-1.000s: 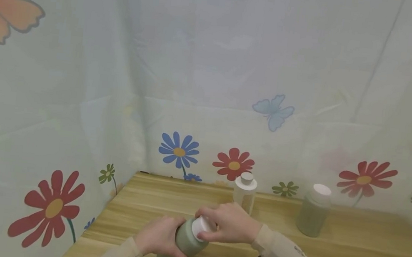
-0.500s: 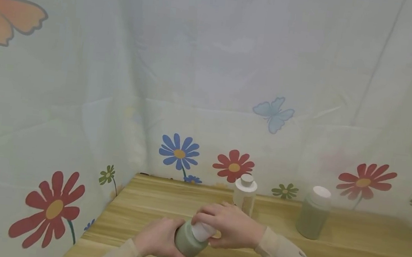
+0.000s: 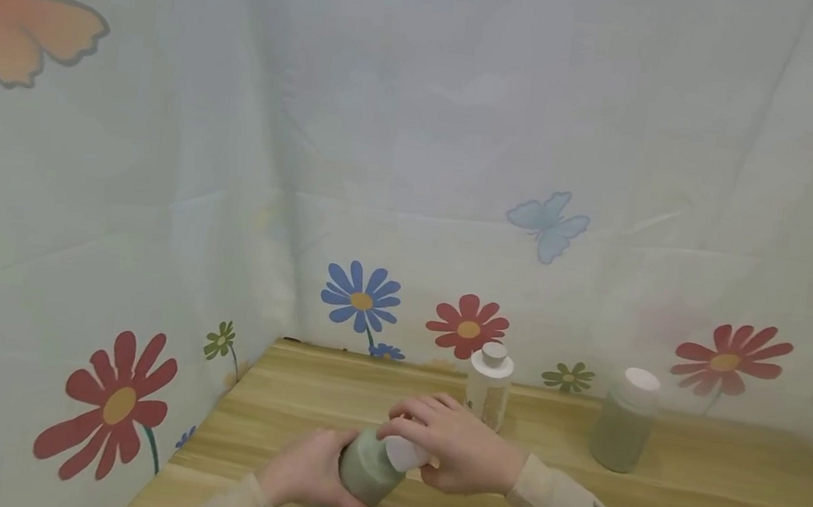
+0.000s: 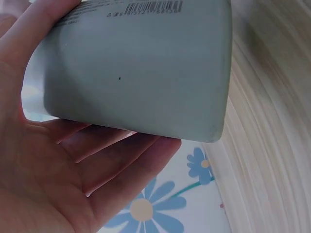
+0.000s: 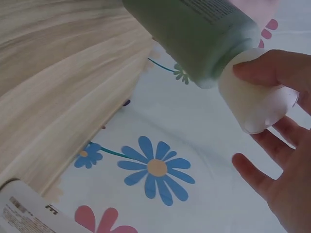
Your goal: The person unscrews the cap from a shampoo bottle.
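Observation:
My left hand (image 3: 313,468) grips a pale green bottle (image 3: 365,470) around its body, tilted toward the right above the wooden table. In the left wrist view, the thumb lies over the printed side of the green bottle (image 4: 141,73) and the fingers pass beneath it. With thumb and fingers, my right hand (image 3: 456,449) holds the white cap (image 3: 403,454) at the bottle's neck. The right wrist view shows the white cap (image 5: 257,92) at the bottle's mouth, thumb on its side, one finger extended clear of it.
A white bottle (image 3: 489,390) with a small cap stands behind my right hand. Farther right stands a second green bottle (image 3: 623,429) with a white lid. The wooden table (image 3: 356,380) meets a flower-printed curtain (image 3: 417,155) at its back and left edges.
The green bottle has tipped further toward the right. My right hand has turned on the cap, which now faces more sideways. The head view has shifted slightly.

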`<state>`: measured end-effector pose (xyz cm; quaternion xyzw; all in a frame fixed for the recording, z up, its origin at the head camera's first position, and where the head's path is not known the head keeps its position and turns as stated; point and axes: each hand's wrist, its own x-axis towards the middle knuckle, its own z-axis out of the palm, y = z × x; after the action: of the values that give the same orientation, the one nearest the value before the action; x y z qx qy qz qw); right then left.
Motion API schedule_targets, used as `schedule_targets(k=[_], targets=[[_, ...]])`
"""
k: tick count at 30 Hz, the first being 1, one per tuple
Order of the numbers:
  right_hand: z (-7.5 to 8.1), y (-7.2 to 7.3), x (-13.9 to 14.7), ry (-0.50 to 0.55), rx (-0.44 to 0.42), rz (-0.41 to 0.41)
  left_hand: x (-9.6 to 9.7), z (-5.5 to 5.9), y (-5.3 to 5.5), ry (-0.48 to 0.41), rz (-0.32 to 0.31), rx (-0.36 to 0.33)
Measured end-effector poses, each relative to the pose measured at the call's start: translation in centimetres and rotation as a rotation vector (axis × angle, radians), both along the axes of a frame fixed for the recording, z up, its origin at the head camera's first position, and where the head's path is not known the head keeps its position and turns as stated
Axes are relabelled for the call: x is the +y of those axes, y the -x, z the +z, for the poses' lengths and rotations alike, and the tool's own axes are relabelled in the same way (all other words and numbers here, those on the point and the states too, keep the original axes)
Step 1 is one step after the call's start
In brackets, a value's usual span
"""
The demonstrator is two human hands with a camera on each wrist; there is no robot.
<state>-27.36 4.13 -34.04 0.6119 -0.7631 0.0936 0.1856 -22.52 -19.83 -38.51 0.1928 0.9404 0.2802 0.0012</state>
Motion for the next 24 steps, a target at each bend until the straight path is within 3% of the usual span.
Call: schedule_targets(k=[6,9,13,18,24], targets=[[-0.7,0.3,-0.6,0.118,-0.006,0.046,-2.2,0.0,-0.6,-0.055,0.056,0.006],[-1.1,0.3,-1.1,0.138,-0.048,0.056,-3.6,0.3,-0.8,-0.096,0.079,0.001],[-1.8,0.1,-2.0,0.093,-0.188,0.057,-5.5,0.4,-1.3,-0.147,0.105,-0.031],[-3.3,0.0,-3.7,0.036,-0.351,0.066,-7.9,0.0,-2.0,-0.182,0.143,-0.022],[-5.5,0.1,-6.2,0.031,-0.535,0.090,-10.3,-1.3,-2.3,-0.234,0.122,-0.020]])
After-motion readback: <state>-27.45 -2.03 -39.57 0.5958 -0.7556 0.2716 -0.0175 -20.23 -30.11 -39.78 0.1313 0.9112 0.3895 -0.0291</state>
